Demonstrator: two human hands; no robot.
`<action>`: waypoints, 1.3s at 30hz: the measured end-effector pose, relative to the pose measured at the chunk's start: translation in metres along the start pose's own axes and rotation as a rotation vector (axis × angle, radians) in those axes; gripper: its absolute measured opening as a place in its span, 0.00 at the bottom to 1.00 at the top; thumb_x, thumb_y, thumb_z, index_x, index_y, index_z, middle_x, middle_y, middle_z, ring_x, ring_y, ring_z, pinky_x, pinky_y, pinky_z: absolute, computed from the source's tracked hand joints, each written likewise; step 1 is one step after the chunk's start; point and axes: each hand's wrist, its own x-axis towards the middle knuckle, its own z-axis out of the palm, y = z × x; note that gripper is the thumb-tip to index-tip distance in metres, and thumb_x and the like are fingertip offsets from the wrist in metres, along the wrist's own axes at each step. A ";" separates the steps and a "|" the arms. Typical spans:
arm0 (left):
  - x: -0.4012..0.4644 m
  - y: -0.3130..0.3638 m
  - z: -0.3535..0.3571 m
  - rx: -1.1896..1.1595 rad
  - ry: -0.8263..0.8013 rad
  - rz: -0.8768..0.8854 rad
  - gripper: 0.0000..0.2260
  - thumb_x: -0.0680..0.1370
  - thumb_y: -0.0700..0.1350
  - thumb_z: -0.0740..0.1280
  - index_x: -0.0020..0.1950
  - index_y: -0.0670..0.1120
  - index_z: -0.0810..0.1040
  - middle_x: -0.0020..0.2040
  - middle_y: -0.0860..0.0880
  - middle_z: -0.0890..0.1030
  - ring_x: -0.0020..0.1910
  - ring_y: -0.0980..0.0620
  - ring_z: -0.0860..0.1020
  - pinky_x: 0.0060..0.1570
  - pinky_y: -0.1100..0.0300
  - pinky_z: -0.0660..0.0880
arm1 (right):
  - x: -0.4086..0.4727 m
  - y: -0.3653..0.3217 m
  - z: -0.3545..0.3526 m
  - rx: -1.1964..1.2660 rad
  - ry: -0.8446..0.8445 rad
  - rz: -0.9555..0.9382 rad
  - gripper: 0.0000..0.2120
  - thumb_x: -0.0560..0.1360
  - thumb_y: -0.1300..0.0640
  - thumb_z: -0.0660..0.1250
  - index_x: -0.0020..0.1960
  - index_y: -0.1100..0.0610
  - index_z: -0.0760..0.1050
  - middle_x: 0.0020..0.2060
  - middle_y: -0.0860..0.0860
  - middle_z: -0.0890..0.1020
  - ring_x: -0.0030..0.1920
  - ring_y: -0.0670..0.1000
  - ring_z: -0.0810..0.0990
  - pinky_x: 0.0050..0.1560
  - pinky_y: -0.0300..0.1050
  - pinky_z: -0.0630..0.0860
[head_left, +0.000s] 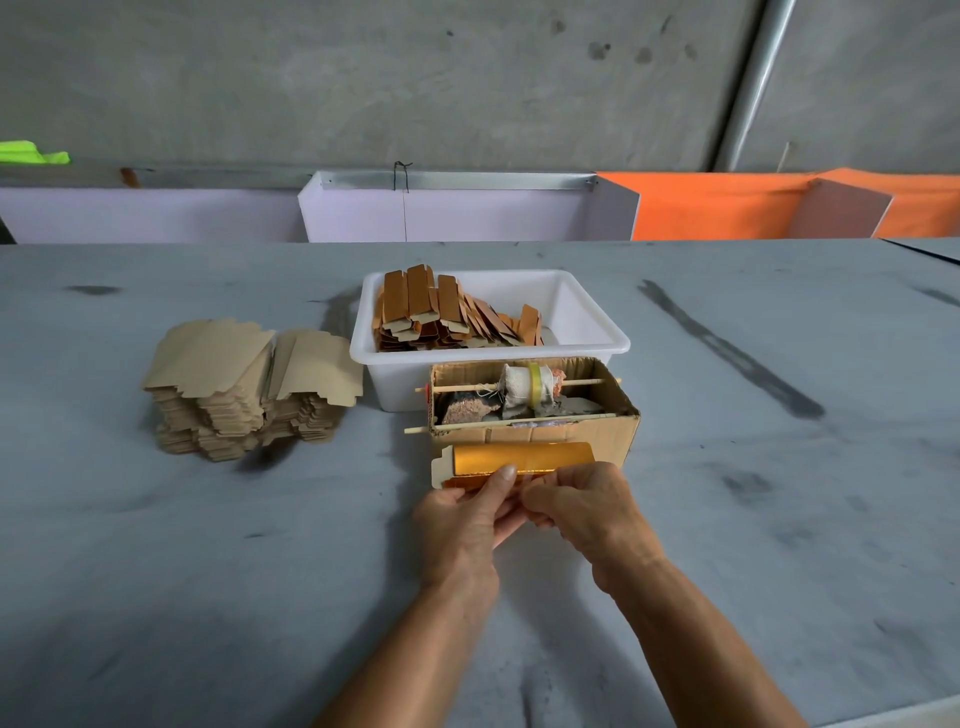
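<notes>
Glossy gold card (522, 457), seemingly foil-faced.

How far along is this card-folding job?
Done: folded orange pieces fill about half the white tub. In hand: the left hand and right hand hold one gold card before the cardboard tape box. Left: a tall stack of flat blanks beside the tub, so plenty seems to remain.
</notes>
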 end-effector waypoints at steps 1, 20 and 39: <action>0.000 0.000 0.000 -0.002 0.002 0.000 0.02 0.72 0.34 0.71 0.42 0.37 0.79 0.34 0.42 0.84 0.34 0.47 0.84 0.30 0.59 0.80 | 0.000 0.000 -0.001 -0.006 -0.001 0.000 0.08 0.70 0.62 0.69 0.33 0.62 0.79 0.27 0.53 0.78 0.31 0.48 0.74 0.30 0.38 0.70; 0.003 0.000 -0.001 -0.017 0.029 -0.023 0.08 0.67 0.36 0.74 0.44 0.39 0.79 0.36 0.43 0.85 0.35 0.46 0.84 0.29 0.58 0.79 | -0.001 -0.001 0.000 -0.023 -0.021 0.004 0.08 0.71 0.61 0.69 0.34 0.60 0.80 0.30 0.51 0.79 0.33 0.46 0.76 0.28 0.34 0.68; 0.003 -0.002 0.004 -0.039 0.120 0.044 0.06 0.69 0.31 0.73 0.42 0.38 0.78 0.32 0.45 0.83 0.31 0.48 0.83 0.26 0.61 0.77 | -0.001 -0.001 0.000 -0.014 -0.030 -0.001 0.09 0.71 0.59 0.71 0.32 0.60 0.79 0.25 0.49 0.78 0.29 0.43 0.75 0.23 0.30 0.66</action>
